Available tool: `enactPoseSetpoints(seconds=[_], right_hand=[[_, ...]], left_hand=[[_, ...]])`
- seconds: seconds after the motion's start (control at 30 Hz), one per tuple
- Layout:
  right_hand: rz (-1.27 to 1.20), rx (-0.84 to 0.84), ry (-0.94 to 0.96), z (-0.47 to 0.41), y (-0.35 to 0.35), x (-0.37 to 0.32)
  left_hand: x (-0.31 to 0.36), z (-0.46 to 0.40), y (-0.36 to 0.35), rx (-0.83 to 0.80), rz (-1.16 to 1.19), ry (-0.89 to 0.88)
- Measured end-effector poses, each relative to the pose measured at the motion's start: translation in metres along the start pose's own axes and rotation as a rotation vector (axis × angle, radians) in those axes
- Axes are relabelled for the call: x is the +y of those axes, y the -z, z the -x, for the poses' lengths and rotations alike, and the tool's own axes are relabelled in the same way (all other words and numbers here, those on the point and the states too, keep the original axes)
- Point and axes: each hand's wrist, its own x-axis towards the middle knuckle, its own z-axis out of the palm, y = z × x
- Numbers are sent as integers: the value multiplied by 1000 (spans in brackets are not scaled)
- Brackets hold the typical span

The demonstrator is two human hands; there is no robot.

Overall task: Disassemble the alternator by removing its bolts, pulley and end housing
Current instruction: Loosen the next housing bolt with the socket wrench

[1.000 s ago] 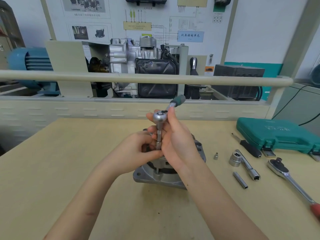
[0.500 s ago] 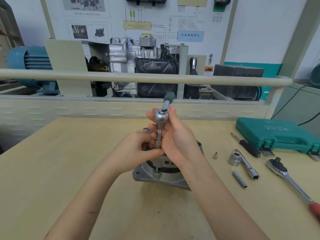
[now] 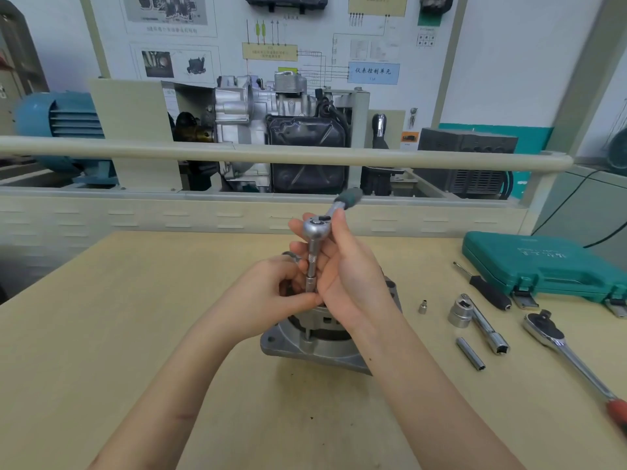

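The alternator stands on its flat mounting flange near the middle of the pale wooden worktop, its upper half hidden behind both hands. A small ratchet with a green handle stands upright above it on a slim extension bar that runs down into the housing; the tip of the bar shows again just above the flange. The left hand has its fingers curled in and pinches the lower end of the extension bar. The right hand is cupped round the bar from the right, fingers behind the ratchet head and the thumb pressed against the neck of the handle, so it grips the tool. The handle points away and to the right, blurred at its far end. To the right of the alternator, well apart from it, loose tools lie on the worktop: a tiny socket, a large socket touching a chrome extension, a slim deep socket just in front of them, a black-handled screwdriver, and a larger ratchet with a red grip running toward the right edge. Behind those sits a closed green tool case. Beyond the worktop a beige rail crosses in front of a cutaway engine display and a blue motor
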Motion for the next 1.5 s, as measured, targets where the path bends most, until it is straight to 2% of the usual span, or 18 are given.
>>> enactPoseSetpoints(seconds=[0.17, 0.37, 0.63, 0.9, 1.2, 1.5], right_hand=[[-43, -3, -19, 0, -1, 0], [-78, -66, 106, 3, 5, 4], [-29, -14, -5, -1, 1, 3], [-70, -66, 94, 4, 4, 3], [25, -28, 12, 0, 0, 1], [-66, -81, 99, 2, 4, 5]], left_hand=[[0, 0, 1, 4, -15, -5], [0, 0, 0, 15, -20, -5], [0, 1, 0, -8, -3, -15], [-1, 0, -1, 7, -22, -20], [1, 1, 0, -4, 28, 2], [-1, 0, 1, 7, 26, 4]])
